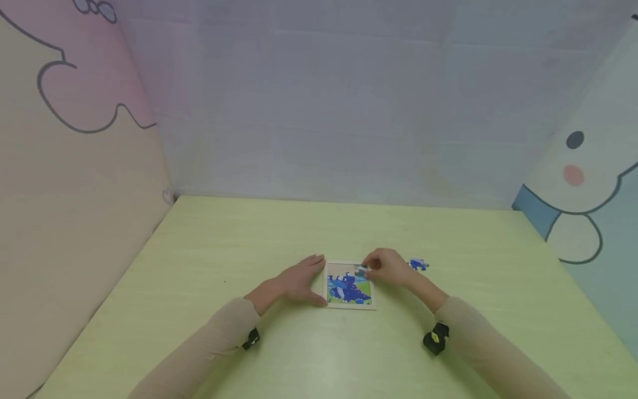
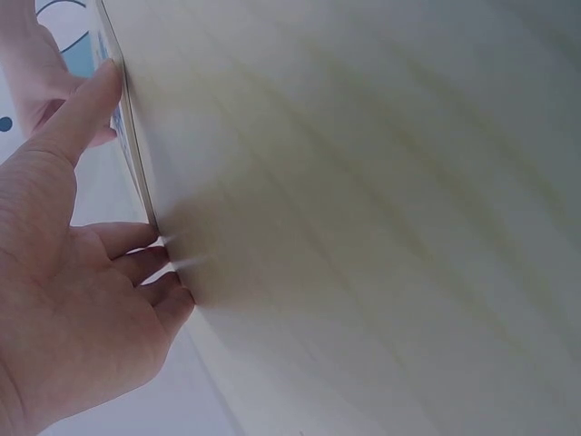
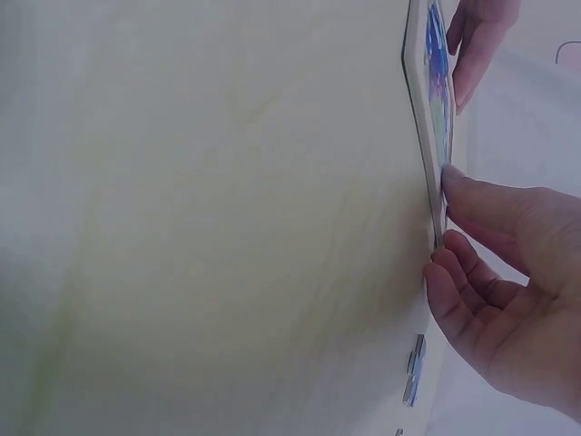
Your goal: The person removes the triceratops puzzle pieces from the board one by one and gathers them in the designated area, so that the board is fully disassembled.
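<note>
A square jigsaw puzzle in a pale frame (image 1: 351,307) lies on the table, showing a blue dinosaur picture (image 1: 349,291). Bare backing shows at the upper left inside it. My left hand (image 1: 301,280) steadies the frame's left side, thumb at the lower corner and straight fingers at the upper one. At the upper right corner, my right hand (image 1: 391,267) pinches a grey-green puzzle piece (image 1: 361,271) between thumb and forefinger, partly hidden by the fingertips. In the right wrist view the right thumb (image 3: 481,202) lies over the puzzle's corner, the other fingers curled beside the edge.
Loose blue puzzle pieces (image 1: 417,264) lie on the table just right of my right hand. The pale yellow-green table (image 1: 239,233) meets a plain wall (image 1: 319,111) at the back. Side panels with cartoon drawings stand left and right.
</note>
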